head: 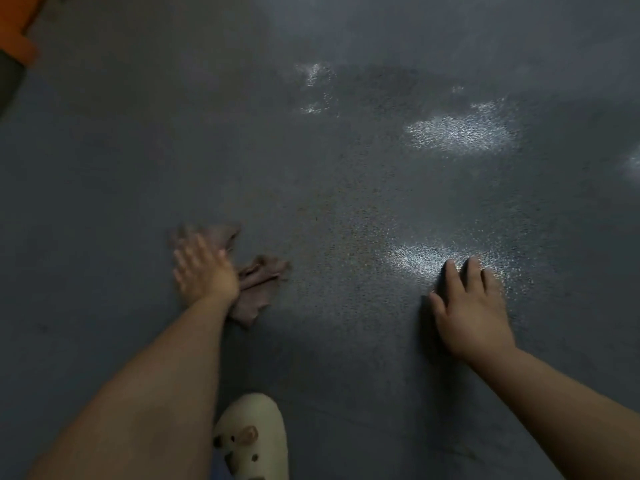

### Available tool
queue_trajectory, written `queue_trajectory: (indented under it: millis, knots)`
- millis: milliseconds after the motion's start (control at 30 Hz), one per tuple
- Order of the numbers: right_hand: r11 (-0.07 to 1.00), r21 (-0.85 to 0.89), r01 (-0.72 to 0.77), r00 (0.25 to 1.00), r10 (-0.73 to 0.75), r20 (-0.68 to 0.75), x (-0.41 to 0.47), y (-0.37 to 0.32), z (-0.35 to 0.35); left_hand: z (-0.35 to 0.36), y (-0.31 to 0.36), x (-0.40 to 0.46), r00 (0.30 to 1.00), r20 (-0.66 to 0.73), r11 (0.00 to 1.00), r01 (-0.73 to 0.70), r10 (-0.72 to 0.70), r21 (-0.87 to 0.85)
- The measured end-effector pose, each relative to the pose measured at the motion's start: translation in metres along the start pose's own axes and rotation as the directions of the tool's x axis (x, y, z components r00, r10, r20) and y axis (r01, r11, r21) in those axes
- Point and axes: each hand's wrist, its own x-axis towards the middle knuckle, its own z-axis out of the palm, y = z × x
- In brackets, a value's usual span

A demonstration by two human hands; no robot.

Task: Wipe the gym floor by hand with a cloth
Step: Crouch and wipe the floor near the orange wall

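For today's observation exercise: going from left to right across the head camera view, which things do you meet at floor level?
Orange object in the far corner → left hand → brown cloth under it → cream shoe → right hand flat on the grey floor.

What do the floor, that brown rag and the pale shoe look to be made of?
Floor: likely rubber or vinyl sheet, grey-blue, with a fine speckled grain that glints under the light.
Cloth: soft woven fabric, brown and matte; it crumples into folds under the left hand.
Shoe: seemingly moulded foam or plastic, cream, smooth, with round holes.
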Motion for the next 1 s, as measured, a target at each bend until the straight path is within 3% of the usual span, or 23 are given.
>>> queue_trajectory:
  millis: [100, 200, 267, 367, 433, 533, 633, 700, 767, 833, 933, 1000]
  knots:
    - [0.999, 0.000, 0.033, 0.999, -0.033, 0.013, -0.003, 0.004, 0.001, 0.003, -0.029, -0.012, 0.990, -0.014, 0.988, 0.137, -0.139, -0.077]
    - [0.998, 0.001, 0.062, 0.998, -0.062, 0.011, -0.007, 0.009, 0.005, 0.012, -0.013, -0.030, 0.991, -0.030, 0.988, 0.127, -0.130, -0.085]
    - [0.997, 0.003, 0.076, 0.997, -0.076, 0.012, -0.012, 0.013, 0.007, 0.019, 0.010, -0.050, 0.998, -0.028, 0.998, 0.049, -0.051, -0.040]
    - [0.997, 0.009, 0.073, 0.997, -0.073, 0.006, -0.021, 0.020, 0.011, 0.036, 0.057, -0.091, 0.979, -0.007, 0.978, -0.203, 0.204, 0.049]
    - [0.998, 0.009, 0.058, 0.998, -0.058, -0.001, -0.027, 0.025, 0.014, 0.049, 0.093, -0.126, 0.908, 0.052, 0.903, -0.419, 0.416, 0.096]
    - [0.999, 0.007, 0.045, 0.999, -0.045, -0.015, -0.035, 0.035, 0.018, 0.067, 0.133, -0.175, 0.725, 0.180, 0.720, -0.686, 0.665, 0.103]
    - [0.999, -0.002, 0.045, 0.999, -0.045, -0.015, -0.042, 0.043, 0.021, 0.072, 0.141, -0.189, 0.571, 0.266, 0.550, -0.820, 0.777, 0.158]
    - [0.999, -0.006, 0.048, 0.999, -0.048, -0.005, -0.045, 0.046, 0.022, 0.068, 0.133, -0.179, 0.542, 0.288, 0.509, -0.840, 0.790, 0.187]
    - [0.998, -0.016, 0.056, 0.998, -0.056, 0.022, -0.048, 0.048, 0.022, 0.061, 0.119, -0.164, 0.600, 0.264, 0.566, -0.800, 0.755, 0.201]
    - [0.997, -0.021, 0.073, 0.996, -0.072, 0.045, -0.050, 0.050, 0.022, 0.055, 0.099, -0.148, 0.728, 0.193, 0.701, -0.685, 0.658, 0.198]
    - [0.994, 0.006, 0.106, 0.992, -0.107, 0.068, -0.051, 0.054, 0.020, 0.045, 0.062, -0.125, 0.899, 0.097, 0.882, -0.437, 0.427, 0.174]
    - [0.992, 0.009, 0.129, 0.989, -0.129, 0.074, -0.051, 0.057, 0.018, 0.041, 0.032, -0.114, 0.974, 0.052, 0.967, -0.226, 0.222, 0.117]
